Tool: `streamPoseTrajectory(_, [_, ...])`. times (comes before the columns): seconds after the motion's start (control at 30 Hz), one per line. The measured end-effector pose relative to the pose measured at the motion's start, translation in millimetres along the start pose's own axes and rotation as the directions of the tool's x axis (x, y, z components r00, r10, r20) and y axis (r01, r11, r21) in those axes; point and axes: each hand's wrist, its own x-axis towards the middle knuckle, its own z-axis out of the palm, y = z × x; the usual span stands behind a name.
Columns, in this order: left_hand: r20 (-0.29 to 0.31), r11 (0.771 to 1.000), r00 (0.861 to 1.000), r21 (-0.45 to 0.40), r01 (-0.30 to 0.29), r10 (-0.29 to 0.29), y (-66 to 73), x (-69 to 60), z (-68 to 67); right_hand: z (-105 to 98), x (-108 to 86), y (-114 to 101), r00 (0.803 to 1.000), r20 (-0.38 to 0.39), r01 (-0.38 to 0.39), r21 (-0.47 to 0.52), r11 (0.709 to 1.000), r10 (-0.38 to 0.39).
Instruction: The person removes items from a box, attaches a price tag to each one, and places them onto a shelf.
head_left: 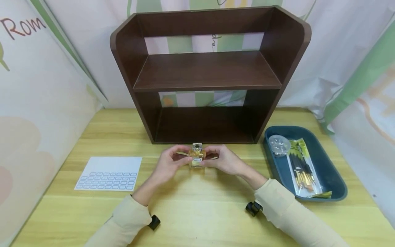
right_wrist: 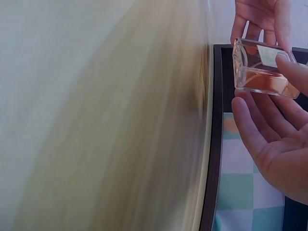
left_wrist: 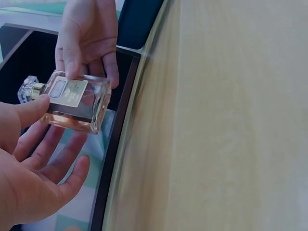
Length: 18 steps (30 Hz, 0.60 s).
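Observation:
Between both hands a glass perfume bottle (head_left: 196,156) stands upright in front of the shelf, amber liquid inside and a clear faceted cap on top. My left hand (head_left: 168,164) pinches it from the left, thumb on the front and fingers behind. From the other side my right hand (head_left: 227,160) pinches it the same way. Seen from the left wrist, the bottle (left_wrist: 77,101) bears a cream label with a small blue-bordered sticker (left_wrist: 58,89), and the left thumb lies near its neck. In the right wrist view the right thumb presses the label side of the bottle (right_wrist: 262,72).
A dark brown two-tier shelf (head_left: 206,70) stands at the back. On the left lies a white sheet of blue-bordered stickers (head_left: 108,174). At right, a dark blue tray (head_left: 331,171) holds a round clear container (head_left: 279,145) and a packet of brushes (head_left: 303,168).

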Motion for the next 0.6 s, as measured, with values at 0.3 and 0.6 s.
streamPoseTrajectory(0.3, [0.002, 1.0, 1.0, 0.0, 0.026, -0.026, -6.1, 3.2, 7.0, -5.8, -1.7, 3.2, 1.0, 0.02, -0.008, 0.005, 1.0, 0.008])
streamPoseTrajectory(0.6, [0.016, 0.998, 0.998, -0.03, 0.063, -0.063, -8.8, 5.0, 11.1, -7.2, -2.7, 6.6, 1.0, 0.019, -0.003, -0.041, 0.999, 0.004])
